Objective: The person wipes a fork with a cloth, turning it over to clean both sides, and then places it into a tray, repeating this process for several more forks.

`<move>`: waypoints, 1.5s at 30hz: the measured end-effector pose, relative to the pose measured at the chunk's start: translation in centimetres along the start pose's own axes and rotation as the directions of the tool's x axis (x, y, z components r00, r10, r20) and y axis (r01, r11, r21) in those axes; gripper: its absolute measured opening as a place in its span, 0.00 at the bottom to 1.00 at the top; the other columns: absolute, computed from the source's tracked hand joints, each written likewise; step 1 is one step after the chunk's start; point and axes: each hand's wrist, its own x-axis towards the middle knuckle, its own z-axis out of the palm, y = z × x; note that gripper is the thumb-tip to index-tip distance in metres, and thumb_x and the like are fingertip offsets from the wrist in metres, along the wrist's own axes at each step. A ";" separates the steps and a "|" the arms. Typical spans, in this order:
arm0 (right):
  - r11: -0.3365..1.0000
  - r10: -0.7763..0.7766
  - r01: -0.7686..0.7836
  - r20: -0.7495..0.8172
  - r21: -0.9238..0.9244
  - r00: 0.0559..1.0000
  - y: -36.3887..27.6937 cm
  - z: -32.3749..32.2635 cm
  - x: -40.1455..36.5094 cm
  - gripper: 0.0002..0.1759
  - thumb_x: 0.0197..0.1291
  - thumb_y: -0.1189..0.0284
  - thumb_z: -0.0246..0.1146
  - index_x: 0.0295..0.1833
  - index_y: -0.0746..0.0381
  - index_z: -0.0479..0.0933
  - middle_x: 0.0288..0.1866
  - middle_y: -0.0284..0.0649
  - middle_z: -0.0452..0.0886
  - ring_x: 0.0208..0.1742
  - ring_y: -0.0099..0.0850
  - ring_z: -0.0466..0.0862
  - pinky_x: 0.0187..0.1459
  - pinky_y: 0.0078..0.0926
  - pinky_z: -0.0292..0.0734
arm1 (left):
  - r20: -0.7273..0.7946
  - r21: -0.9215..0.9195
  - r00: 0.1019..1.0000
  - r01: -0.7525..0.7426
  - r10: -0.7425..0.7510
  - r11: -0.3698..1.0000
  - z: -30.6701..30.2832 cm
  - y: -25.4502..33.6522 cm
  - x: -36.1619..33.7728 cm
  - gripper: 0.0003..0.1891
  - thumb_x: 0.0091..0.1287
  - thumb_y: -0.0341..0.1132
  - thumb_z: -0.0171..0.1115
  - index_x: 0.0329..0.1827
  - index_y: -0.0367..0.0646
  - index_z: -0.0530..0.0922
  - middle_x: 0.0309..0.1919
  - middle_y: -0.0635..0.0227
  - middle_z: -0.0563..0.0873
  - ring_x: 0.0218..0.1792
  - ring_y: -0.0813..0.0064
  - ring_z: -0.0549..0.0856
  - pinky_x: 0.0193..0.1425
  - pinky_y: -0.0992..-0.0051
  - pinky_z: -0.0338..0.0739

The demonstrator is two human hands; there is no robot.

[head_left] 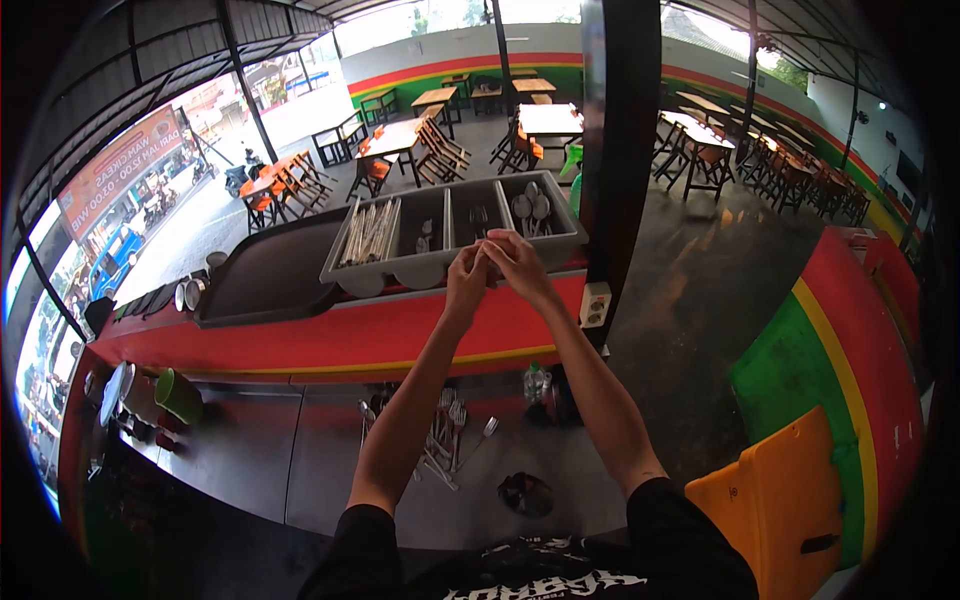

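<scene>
My left hand [468, 275] and my right hand [515, 262] meet at the front edge of a grey cutlery tray [358, 280]. Their fingers are pinched together; what they hold, if anything, is too small to make out. Wrapped chopsticks [371, 232] fill the tray's left compartment. A few utensils [425, 236] lie in the one beside it. Forks [478, 215] show just beyond my fingers, and spoons [531, 209] rest in the right compartment. Below, between my forearms, several loose forks [457, 417] are spread on the dark metal counter [335, 450].
A dark serving tray [270, 262] sits left of the cutlery tray on the red ledge [300, 340]. A black post [625, 180] rises at the right. Lower down are a green cup [178, 396], a plastic bottle [536, 382] and an orange container [775, 505]. Tables and chairs stand beyond.
</scene>
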 end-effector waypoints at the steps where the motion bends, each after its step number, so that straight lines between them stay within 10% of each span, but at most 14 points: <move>1: 0.993 -0.114 0.114 -0.028 0.021 0.993 0.8 0.5 -0.5 0.23 0.70 0.63 0.62 0.63 0.68 0.71 0.55 0.45 0.83 0.57 0.31 0.82 0.57 0.28 0.75 | 0.026 -0.023 1.000 -0.006 0.007 1.000 -0.1 -0.4 -0.7 0.16 0.77 0.47 0.54 0.48 0.41 0.77 0.28 0.73 0.82 0.28 0.84 0.81 0.29 0.81 0.72; 7: 0.983 -0.145 0.115 -0.219 -0.144 0.965 7.2 3.0 -14.2 0.19 0.68 0.72 0.62 0.62 0.65 0.72 0.60 0.44 0.81 0.60 0.33 0.81 0.59 0.31 0.74 | 0.091 0.026 0.993 0.070 -0.072 0.997 -3.1 -14.6 -11.9 0.11 0.76 0.40 0.55 0.47 0.40 0.77 0.29 0.70 0.82 0.27 0.80 0.79 0.31 0.78 0.74; 9: 0.951 -0.010 -0.027 -0.115 -0.307 0.993 11.6 3.6 -24.2 0.19 0.66 0.71 0.63 0.60 0.64 0.75 0.60 0.47 0.81 0.61 0.37 0.81 0.61 0.35 0.73 | 0.051 0.141 0.968 0.238 -0.247 0.961 -4.3 -23.2 -20.9 0.10 0.72 0.38 0.58 0.46 0.40 0.77 0.30 0.69 0.83 0.26 0.79 0.78 0.33 0.76 0.75; 11: 0.903 0.135 -0.058 0.153 -0.426 0.979 15.1 3.6 -34.6 0.23 0.61 0.67 0.67 0.60 0.63 0.76 0.61 0.49 0.80 0.63 0.46 0.79 0.65 0.41 0.71 | -0.076 0.591 0.917 0.358 -0.392 0.722 -5.1 -31.1 -30.6 0.13 0.66 0.39 0.61 0.48 0.42 0.76 0.35 0.56 0.85 0.41 0.57 0.87 0.42 0.57 0.79; 16: 0.746 0.190 0.119 0.382 -0.655 0.904 15.6 2.1 -45.3 0.28 0.54 0.63 0.70 0.61 0.60 0.76 0.66 0.40 0.77 0.71 0.45 0.72 0.70 0.45 0.65 | -0.026 0.671 0.908 0.326 -0.419 0.666 -4.5 -30.7 -42.6 0.15 0.68 0.40 0.60 0.54 0.48 0.72 0.46 0.54 0.85 0.48 0.43 0.83 0.49 0.47 0.76; 22: 0.700 0.208 0.039 0.256 -0.713 0.944 17.2 3.2 -45.2 0.27 0.52 0.63 0.71 0.57 0.59 0.76 0.64 0.37 0.77 0.68 0.42 0.74 0.67 0.42 0.66 | -0.304 0.711 0.904 0.425 -0.301 0.560 -5.3 -30.2 -37.8 0.16 0.67 0.38 0.62 0.55 0.47 0.73 0.47 0.56 0.79 0.46 0.49 0.82 0.45 0.51 0.74; 24: 0.683 0.210 0.014 0.214 -0.731 0.954 17.1 3.6 -45.0 0.25 0.51 0.63 0.71 0.55 0.59 0.76 0.61 0.37 0.78 0.65 0.41 0.75 0.64 0.41 0.67 | -0.307 0.836 0.944 0.328 -0.120 0.440 -7.1 -30.8 -35.2 0.16 0.66 0.37 0.63 0.55 0.48 0.73 0.45 0.58 0.77 0.47 0.53 0.80 0.45 0.56 0.72; 35: 0.580 0.172 -0.113 -0.015 -0.807 0.985 15.7 5.1 -46.6 0.34 0.52 0.60 0.72 0.64 0.56 0.70 0.65 0.44 0.70 0.66 0.45 0.70 0.65 0.47 0.62 | -0.335 0.846 0.936 0.347 -0.104 0.404 -11.1 -33.2 -31.4 0.07 0.62 0.38 0.69 0.40 0.50 0.81 0.45 0.68 0.77 0.51 0.63 0.77 0.51 0.61 0.67; 45: 0.455 0.304 -0.176 -0.033 -0.873 0.952 14.8 6.9 -47.6 0.40 0.41 0.68 0.76 0.65 0.53 0.70 0.63 0.40 0.72 0.66 0.45 0.69 0.65 0.46 0.62 | -0.085 0.952 0.991 0.111 -0.104 0.284 -12.2 -32.8 -31.6 0.10 0.65 0.43 0.66 0.37 0.46 0.81 0.40 0.66 0.76 0.48 0.63 0.76 0.49 0.61 0.68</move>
